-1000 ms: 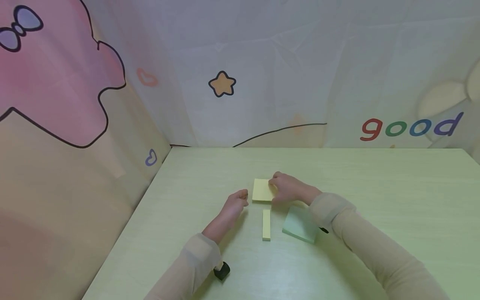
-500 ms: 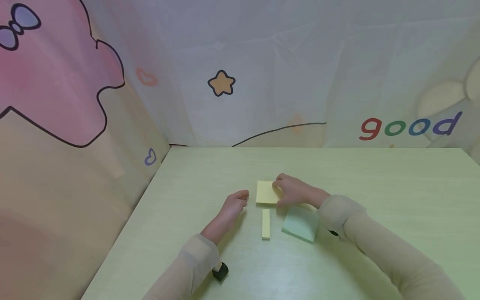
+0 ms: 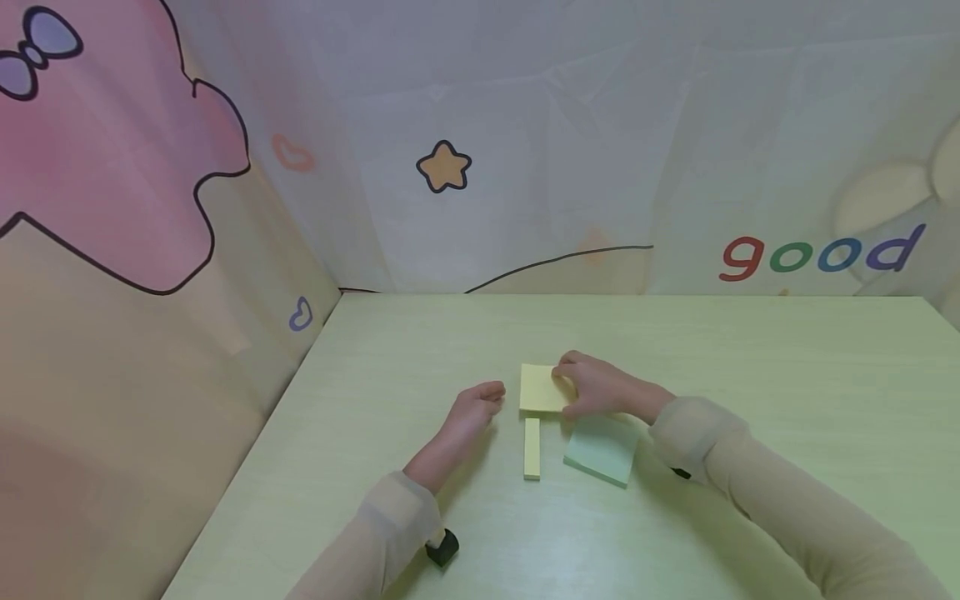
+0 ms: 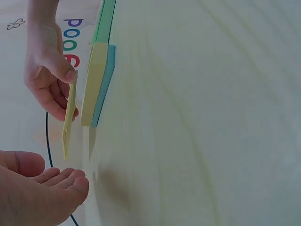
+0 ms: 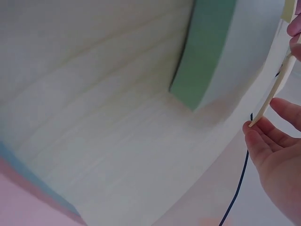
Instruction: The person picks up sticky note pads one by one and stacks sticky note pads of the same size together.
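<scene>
My right hand pinches a square yellow sticky note pad by its right side, thumb at the near edge and fingers at the far one. The left wrist view shows this thin pad edge-on, held above the table. To its left is my left hand, holding nothing, its loosely bent fingers apart from the pad. Nearer me lies a narrow yellow sticky note pad, with a blue layer under it in the left wrist view. A light green sticky note pad lies turned at an angle to its right.
The pale table ends at a printed backdrop behind and at the left. A black piece shows at the left cuff, and another beneath the right cuff.
My right hand has carried the square yellow pad rightward and slightly toward me. The left hand has shifted slightly right; the narrow yellow and green pads stay in place.
</scene>
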`<state>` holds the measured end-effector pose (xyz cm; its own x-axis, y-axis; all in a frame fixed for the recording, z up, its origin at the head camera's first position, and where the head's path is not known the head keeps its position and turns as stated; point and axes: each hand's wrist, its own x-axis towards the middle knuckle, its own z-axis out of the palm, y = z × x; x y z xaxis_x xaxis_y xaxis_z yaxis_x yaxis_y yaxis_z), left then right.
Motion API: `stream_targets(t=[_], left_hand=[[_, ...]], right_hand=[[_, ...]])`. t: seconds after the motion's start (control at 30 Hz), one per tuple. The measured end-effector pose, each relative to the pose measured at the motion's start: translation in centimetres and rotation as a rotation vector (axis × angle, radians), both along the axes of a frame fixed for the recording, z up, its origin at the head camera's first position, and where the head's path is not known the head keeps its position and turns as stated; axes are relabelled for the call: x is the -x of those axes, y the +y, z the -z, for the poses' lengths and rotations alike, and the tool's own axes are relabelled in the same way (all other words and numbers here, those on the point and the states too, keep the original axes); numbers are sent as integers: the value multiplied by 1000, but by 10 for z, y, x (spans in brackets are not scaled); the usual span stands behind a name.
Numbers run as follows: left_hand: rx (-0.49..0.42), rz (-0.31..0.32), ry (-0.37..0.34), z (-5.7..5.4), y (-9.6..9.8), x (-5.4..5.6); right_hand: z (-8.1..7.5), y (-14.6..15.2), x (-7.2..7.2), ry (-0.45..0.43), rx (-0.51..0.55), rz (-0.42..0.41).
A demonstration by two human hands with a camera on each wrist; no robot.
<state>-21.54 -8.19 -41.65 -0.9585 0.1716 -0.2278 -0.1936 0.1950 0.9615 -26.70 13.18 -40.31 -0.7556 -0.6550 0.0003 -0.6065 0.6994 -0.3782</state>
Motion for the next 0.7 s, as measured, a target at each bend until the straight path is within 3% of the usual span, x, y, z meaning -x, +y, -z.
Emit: stream_targets(t=[0.33,0.7], left_hand=[[-54,-6,-44,-4,9,-4],[-75,42,-67,-13,16,-15]], right_hand=[[-2,8,-4,13,1,-23],[-5,17,-15,6,-17,-52]])
